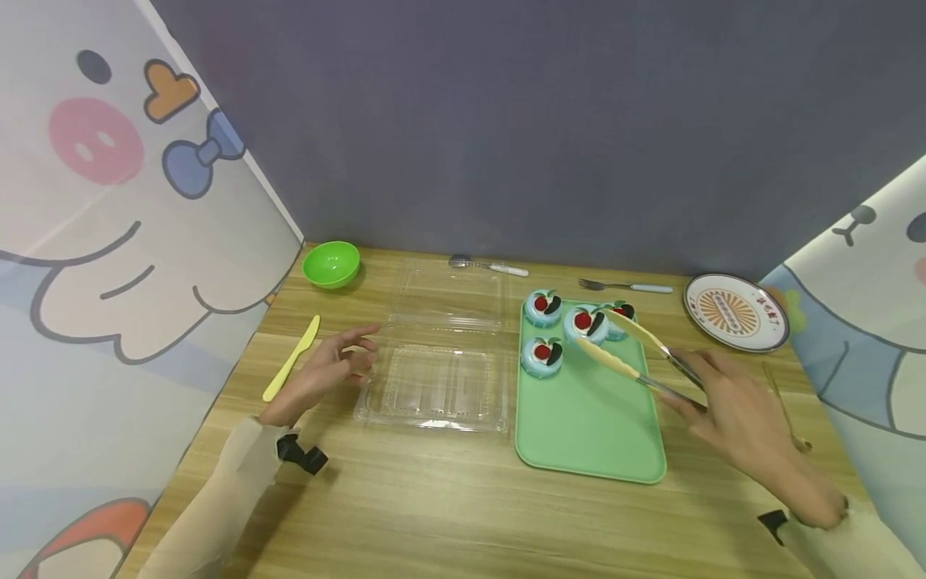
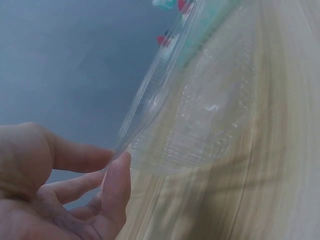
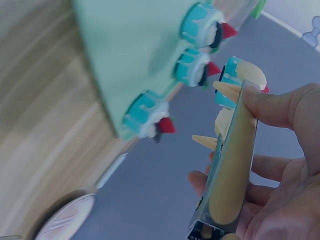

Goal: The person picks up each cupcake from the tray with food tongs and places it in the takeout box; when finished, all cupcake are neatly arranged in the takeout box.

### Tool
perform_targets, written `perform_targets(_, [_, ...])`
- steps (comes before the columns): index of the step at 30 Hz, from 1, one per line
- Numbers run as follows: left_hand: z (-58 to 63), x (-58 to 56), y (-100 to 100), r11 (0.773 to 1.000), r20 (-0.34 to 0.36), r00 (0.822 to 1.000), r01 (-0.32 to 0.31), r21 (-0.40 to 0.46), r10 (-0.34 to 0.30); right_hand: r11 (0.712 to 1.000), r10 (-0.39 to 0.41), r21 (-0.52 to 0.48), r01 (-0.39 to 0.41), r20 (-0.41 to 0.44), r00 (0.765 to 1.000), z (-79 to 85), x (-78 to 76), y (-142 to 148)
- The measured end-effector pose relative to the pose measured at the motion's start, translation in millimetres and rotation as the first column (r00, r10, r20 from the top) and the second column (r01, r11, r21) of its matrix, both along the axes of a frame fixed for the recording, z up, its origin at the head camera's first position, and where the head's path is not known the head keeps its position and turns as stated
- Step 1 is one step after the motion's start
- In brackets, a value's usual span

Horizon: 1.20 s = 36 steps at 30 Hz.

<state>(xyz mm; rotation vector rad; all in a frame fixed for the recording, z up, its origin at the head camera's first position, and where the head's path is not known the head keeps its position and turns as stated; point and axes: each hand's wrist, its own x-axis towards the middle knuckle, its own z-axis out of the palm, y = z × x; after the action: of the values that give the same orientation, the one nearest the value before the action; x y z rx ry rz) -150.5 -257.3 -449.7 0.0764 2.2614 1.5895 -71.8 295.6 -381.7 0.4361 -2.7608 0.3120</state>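
My right hand [image 1: 745, 414] grips a pair of metal tongs [image 1: 615, 360] with cream-coloured tips. Between those tips is a small blue cake [image 1: 579, 320] topped with a red berry, a dark cookie and green leaves, raised over the green tray [image 1: 589, 426]. Three similar cakes sit at the tray's far end, one of them a cake [image 1: 542, 358] at its left edge. To the left, a clear plastic clamshell box [image 1: 434, 423] lies with its lid folded back. My left hand [image 2: 65, 195] pinches the box's left edge between thumb and fingers.
A green bowl [image 1: 331, 265] and a yellow knife [image 1: 292, 358] are on the left. Along the back lie a white-handled utensil [image 1: 510, 269] and a fork [image 1: 625, 287]. A patterned plate [image 1: 767, 326] stands at the right, with a thin gold utensil [image 1: 777, 394] near my right hand.
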Motion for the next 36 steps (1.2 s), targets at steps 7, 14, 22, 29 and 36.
perform_targets(7, [-2.0, 2.8, 0.4, 1.0, -0.006, 1.0, 0.001, 0.006, -0.001, 0.997, 0.079, -0.014, -0.079, -0.006, 0.997, 7.7, -13.7, -30.0])
perform_targets(14, [-0.7, 5.4, -1.2, 1.0, -0.009, 1.0, -0.001, 0.006, 0.001, 0.985, 0.173, -0.026, -0.172, 0.005, 0.985, 5.7, -29.6, -65.0])
perform_targets(22, [-0.4, 0.9, 4.2, 1.0, -0.013, 1.0, 0.006, -0.002, -0.007, 0.963, 0.267, -0.057, -0.265, 0.03, 0.963, 1.0, -39.0, -106.6])
perform_targets(29, [2.3, -2.0, 8.1, 1.0, 0.007, 1.0, -0.009, 0.008, 0.009, 0.946, 0.321, -0.065, -0.316, 0.088, 0.943, -5.8, -46.6, -143.1])
perform_targets(36, [2.6, -1.0, 5.4, 1.0, 0.008, 1.0, -0.022, 0.012, 0.022, 0.92, 0.382, 0.021, -0.391, 0.165, 0.909, -4.4, -55.3, -178.3])
